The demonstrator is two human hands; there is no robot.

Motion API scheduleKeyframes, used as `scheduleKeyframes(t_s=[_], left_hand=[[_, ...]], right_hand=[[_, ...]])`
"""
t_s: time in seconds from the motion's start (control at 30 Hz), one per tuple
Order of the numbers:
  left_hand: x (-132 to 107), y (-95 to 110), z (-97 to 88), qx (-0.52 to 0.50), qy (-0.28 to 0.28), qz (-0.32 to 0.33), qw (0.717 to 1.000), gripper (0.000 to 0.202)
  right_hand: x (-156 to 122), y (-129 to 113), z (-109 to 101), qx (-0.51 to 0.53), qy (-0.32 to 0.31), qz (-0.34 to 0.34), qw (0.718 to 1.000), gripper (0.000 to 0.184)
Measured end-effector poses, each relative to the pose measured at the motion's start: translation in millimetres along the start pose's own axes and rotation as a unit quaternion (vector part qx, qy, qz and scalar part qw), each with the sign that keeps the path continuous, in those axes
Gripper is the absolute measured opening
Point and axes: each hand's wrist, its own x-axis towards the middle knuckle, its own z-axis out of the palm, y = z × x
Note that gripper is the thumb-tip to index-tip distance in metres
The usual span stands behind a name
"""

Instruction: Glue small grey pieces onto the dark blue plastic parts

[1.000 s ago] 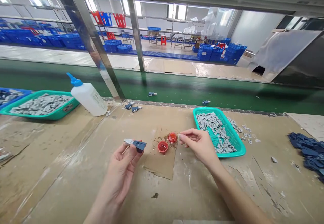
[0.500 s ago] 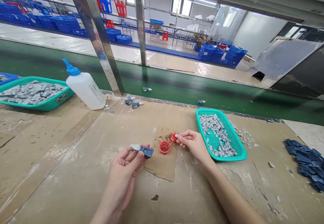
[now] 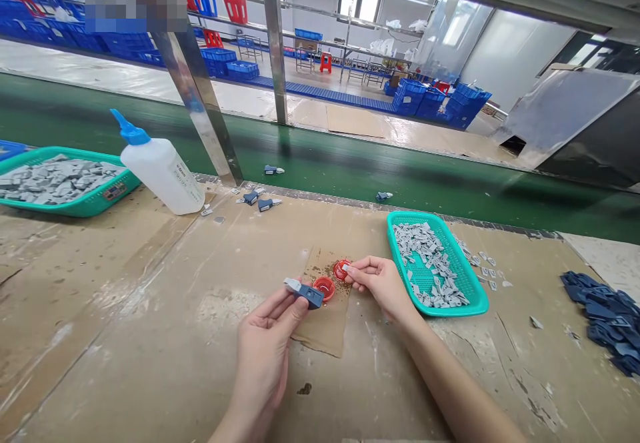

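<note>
Between the thumb and fingers of my left hand (image 3: 270, 336) is a dark blue plastic part (image 3: 309, 295) with a light grey tip pointing left. It is held up just beside a small red cap (image 3: 324, 289) of liquid. My right hand (image 3: 377, 284) pinches a small light grey plastic piece (image 3: 347, 267) at the edge of a second red cap (image 3: 341, 271). Both caps sit on a stained piece of cardboard (image 3: 325, 336). Right of my right hand stands a green basket (image 3: 477, 299) with many small grey pieces in it.
A white bottle with blue nozzle (image 3: 167, 176) stands at left, beside another green basket (image 3: 95, 203) of grey pieces. Dark blue parts (image 3: 607, 319) are heaped at far right. Assembled parts (image 3: 270, 203) lie near the green conveyor belt (image 3: 325, 163), which carries two more.
My left hand has moved right with the blue part, closer to the red caps. My right hand stays nearly still. The parts on the belt have shifted left.
</note>
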Motion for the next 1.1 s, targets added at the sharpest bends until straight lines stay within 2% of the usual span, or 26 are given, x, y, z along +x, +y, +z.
scheduleKeyframes(t_s=[0.23,0.47,0.83,0.97,1.1], left_hand=[[-3,-7,10.9,0.032,-0.022,0.055,0.998,0.033],[-11,-7,21.5,0.062,-0.051,0.089,0.993,0.031],[-21,-9,29.2,0.059,-0.029,0.092,0.994,0.031],[-22,-14,27.9,0.081,-0.041,0.126,0.988,0.023],[-22,-10,26.8,0.133,-0.071,0.162,0.975,0.018]], right_hand=[[-27,-23,-5,0.067,-0.046,0.010,0.997,0.030],[-57,-38,-2,0.060,-0.104,0.002,0.993,0.028],[-57,-38,1,0.032,-0.147,0.022,0.988,0.031],[-55,-33,0,0.041,-0.180,0.055,0.981,0.038],[-56,-31,2,0.033,-0.213,0.074,0.974,0.044]])
